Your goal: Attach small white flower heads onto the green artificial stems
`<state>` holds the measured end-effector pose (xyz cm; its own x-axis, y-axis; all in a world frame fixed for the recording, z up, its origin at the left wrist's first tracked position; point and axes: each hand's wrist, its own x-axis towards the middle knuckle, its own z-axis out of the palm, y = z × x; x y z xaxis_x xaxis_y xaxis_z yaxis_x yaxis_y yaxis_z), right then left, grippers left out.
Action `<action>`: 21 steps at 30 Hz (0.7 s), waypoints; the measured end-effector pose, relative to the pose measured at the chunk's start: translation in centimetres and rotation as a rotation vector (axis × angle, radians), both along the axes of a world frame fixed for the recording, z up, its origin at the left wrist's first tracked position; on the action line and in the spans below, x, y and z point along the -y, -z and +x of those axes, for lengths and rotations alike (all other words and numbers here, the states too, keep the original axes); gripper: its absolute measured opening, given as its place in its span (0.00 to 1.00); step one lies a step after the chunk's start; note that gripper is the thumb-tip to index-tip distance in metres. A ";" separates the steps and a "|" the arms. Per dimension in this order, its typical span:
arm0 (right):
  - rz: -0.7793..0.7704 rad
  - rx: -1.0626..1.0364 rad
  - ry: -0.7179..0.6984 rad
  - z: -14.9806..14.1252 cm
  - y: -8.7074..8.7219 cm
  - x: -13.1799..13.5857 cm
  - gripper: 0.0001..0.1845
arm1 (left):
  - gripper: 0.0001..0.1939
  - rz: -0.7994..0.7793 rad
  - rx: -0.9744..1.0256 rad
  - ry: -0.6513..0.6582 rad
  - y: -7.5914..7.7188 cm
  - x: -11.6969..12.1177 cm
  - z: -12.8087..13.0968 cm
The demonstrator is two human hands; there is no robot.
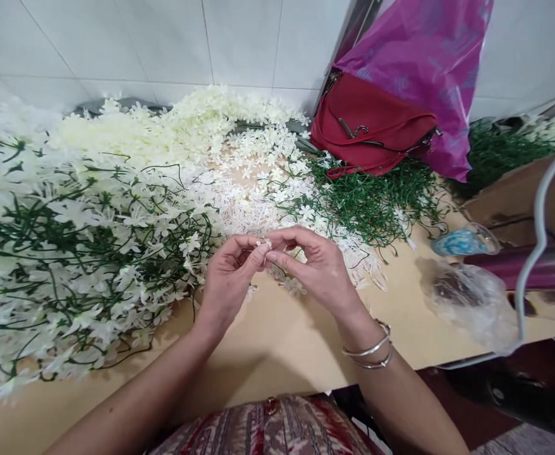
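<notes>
The white fake flowers [130, 253] left of the left hand [227, 272] look put together, but loose white blossoms [284, 144] and bare green stems [370, 196] lie beyond the hands. The right hand [322, 268] meets the left, both pinching a tiny white flower piece [263, 244], wrists tipped inward.

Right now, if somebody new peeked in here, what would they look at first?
Probably the big heap of white artificial flowers with dark green stems, spread over the left side of the tan table. Next might come the red handbag against the bright purple plastic bag, at the back, right of the middle. In the centre, the left hand and right hand pinch a tiny whitish piece.
</notes>
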<state>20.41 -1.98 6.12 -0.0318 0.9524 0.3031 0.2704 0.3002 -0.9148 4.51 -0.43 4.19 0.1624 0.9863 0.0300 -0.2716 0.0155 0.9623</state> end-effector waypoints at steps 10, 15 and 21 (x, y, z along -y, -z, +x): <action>0.114 0.054 0.107 -0.3 2.2 -0.3 0.04 | 0.13 0.056 -0.151 -0.030 0.9 0.6 -0.4; 0.098 0.018 0.122 -0.3 2.5 -0.2 0.03 | 0.12 0.101 -0.208 -0.030 1.1 1.0 -0.4; -0.011 -0.004 0.211 -0.1 2.3 -0.3 0.04 | 0.14 0.090 -0.264 0.007 1.1 1.3 -0.4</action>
<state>20.34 -1.69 3.86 0.1701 0.9409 0.2928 0.3226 0.2276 -0.9188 4.15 -1.74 3.13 0.1831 0.9804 0.0730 -0.0119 -0.0720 0.9973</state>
